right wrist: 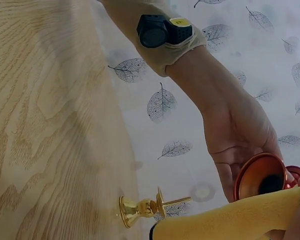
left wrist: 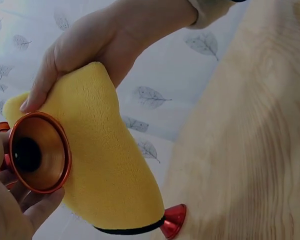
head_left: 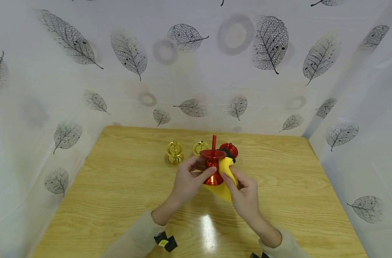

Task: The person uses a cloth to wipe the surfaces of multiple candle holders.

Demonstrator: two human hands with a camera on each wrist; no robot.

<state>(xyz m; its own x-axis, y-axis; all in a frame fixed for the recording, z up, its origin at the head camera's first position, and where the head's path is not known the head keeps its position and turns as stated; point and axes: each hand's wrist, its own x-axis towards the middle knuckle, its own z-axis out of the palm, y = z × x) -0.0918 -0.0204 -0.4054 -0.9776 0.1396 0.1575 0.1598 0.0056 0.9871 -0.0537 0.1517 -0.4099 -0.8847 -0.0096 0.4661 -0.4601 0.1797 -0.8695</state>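
Note:
My left hand (head_left: 185, 183) grips a red metal candlestick (head_left: 214, 179) around its narrow middle, its spike pointing up and its base toward me. In the left wrist view the hollow underside of the candlestick (left wrist: 49, 172) shows, with a dark centre. A yellow cloth (head_left: 226, 193) with a dark edging is pinched between thumb and fingers of my right hand (head_left: 247, 196). The cloth lies against the right side of the candlestick and hangs below it. In the right wrist view, the cloth (right wrist: 230, 220) partly covers the candlestick's base, and most of my right hand is out of frame.
Behind my hands, two gold candlesticks (head_left: 175, 152) and another red candlestick (head_left: 232, 148) stand on the wooden table (head_left: 118, 186), the right-hand ones partly hidden. A white leaf-patterned sheet (head_left: 202, 75) rises behind the table and along its sides.

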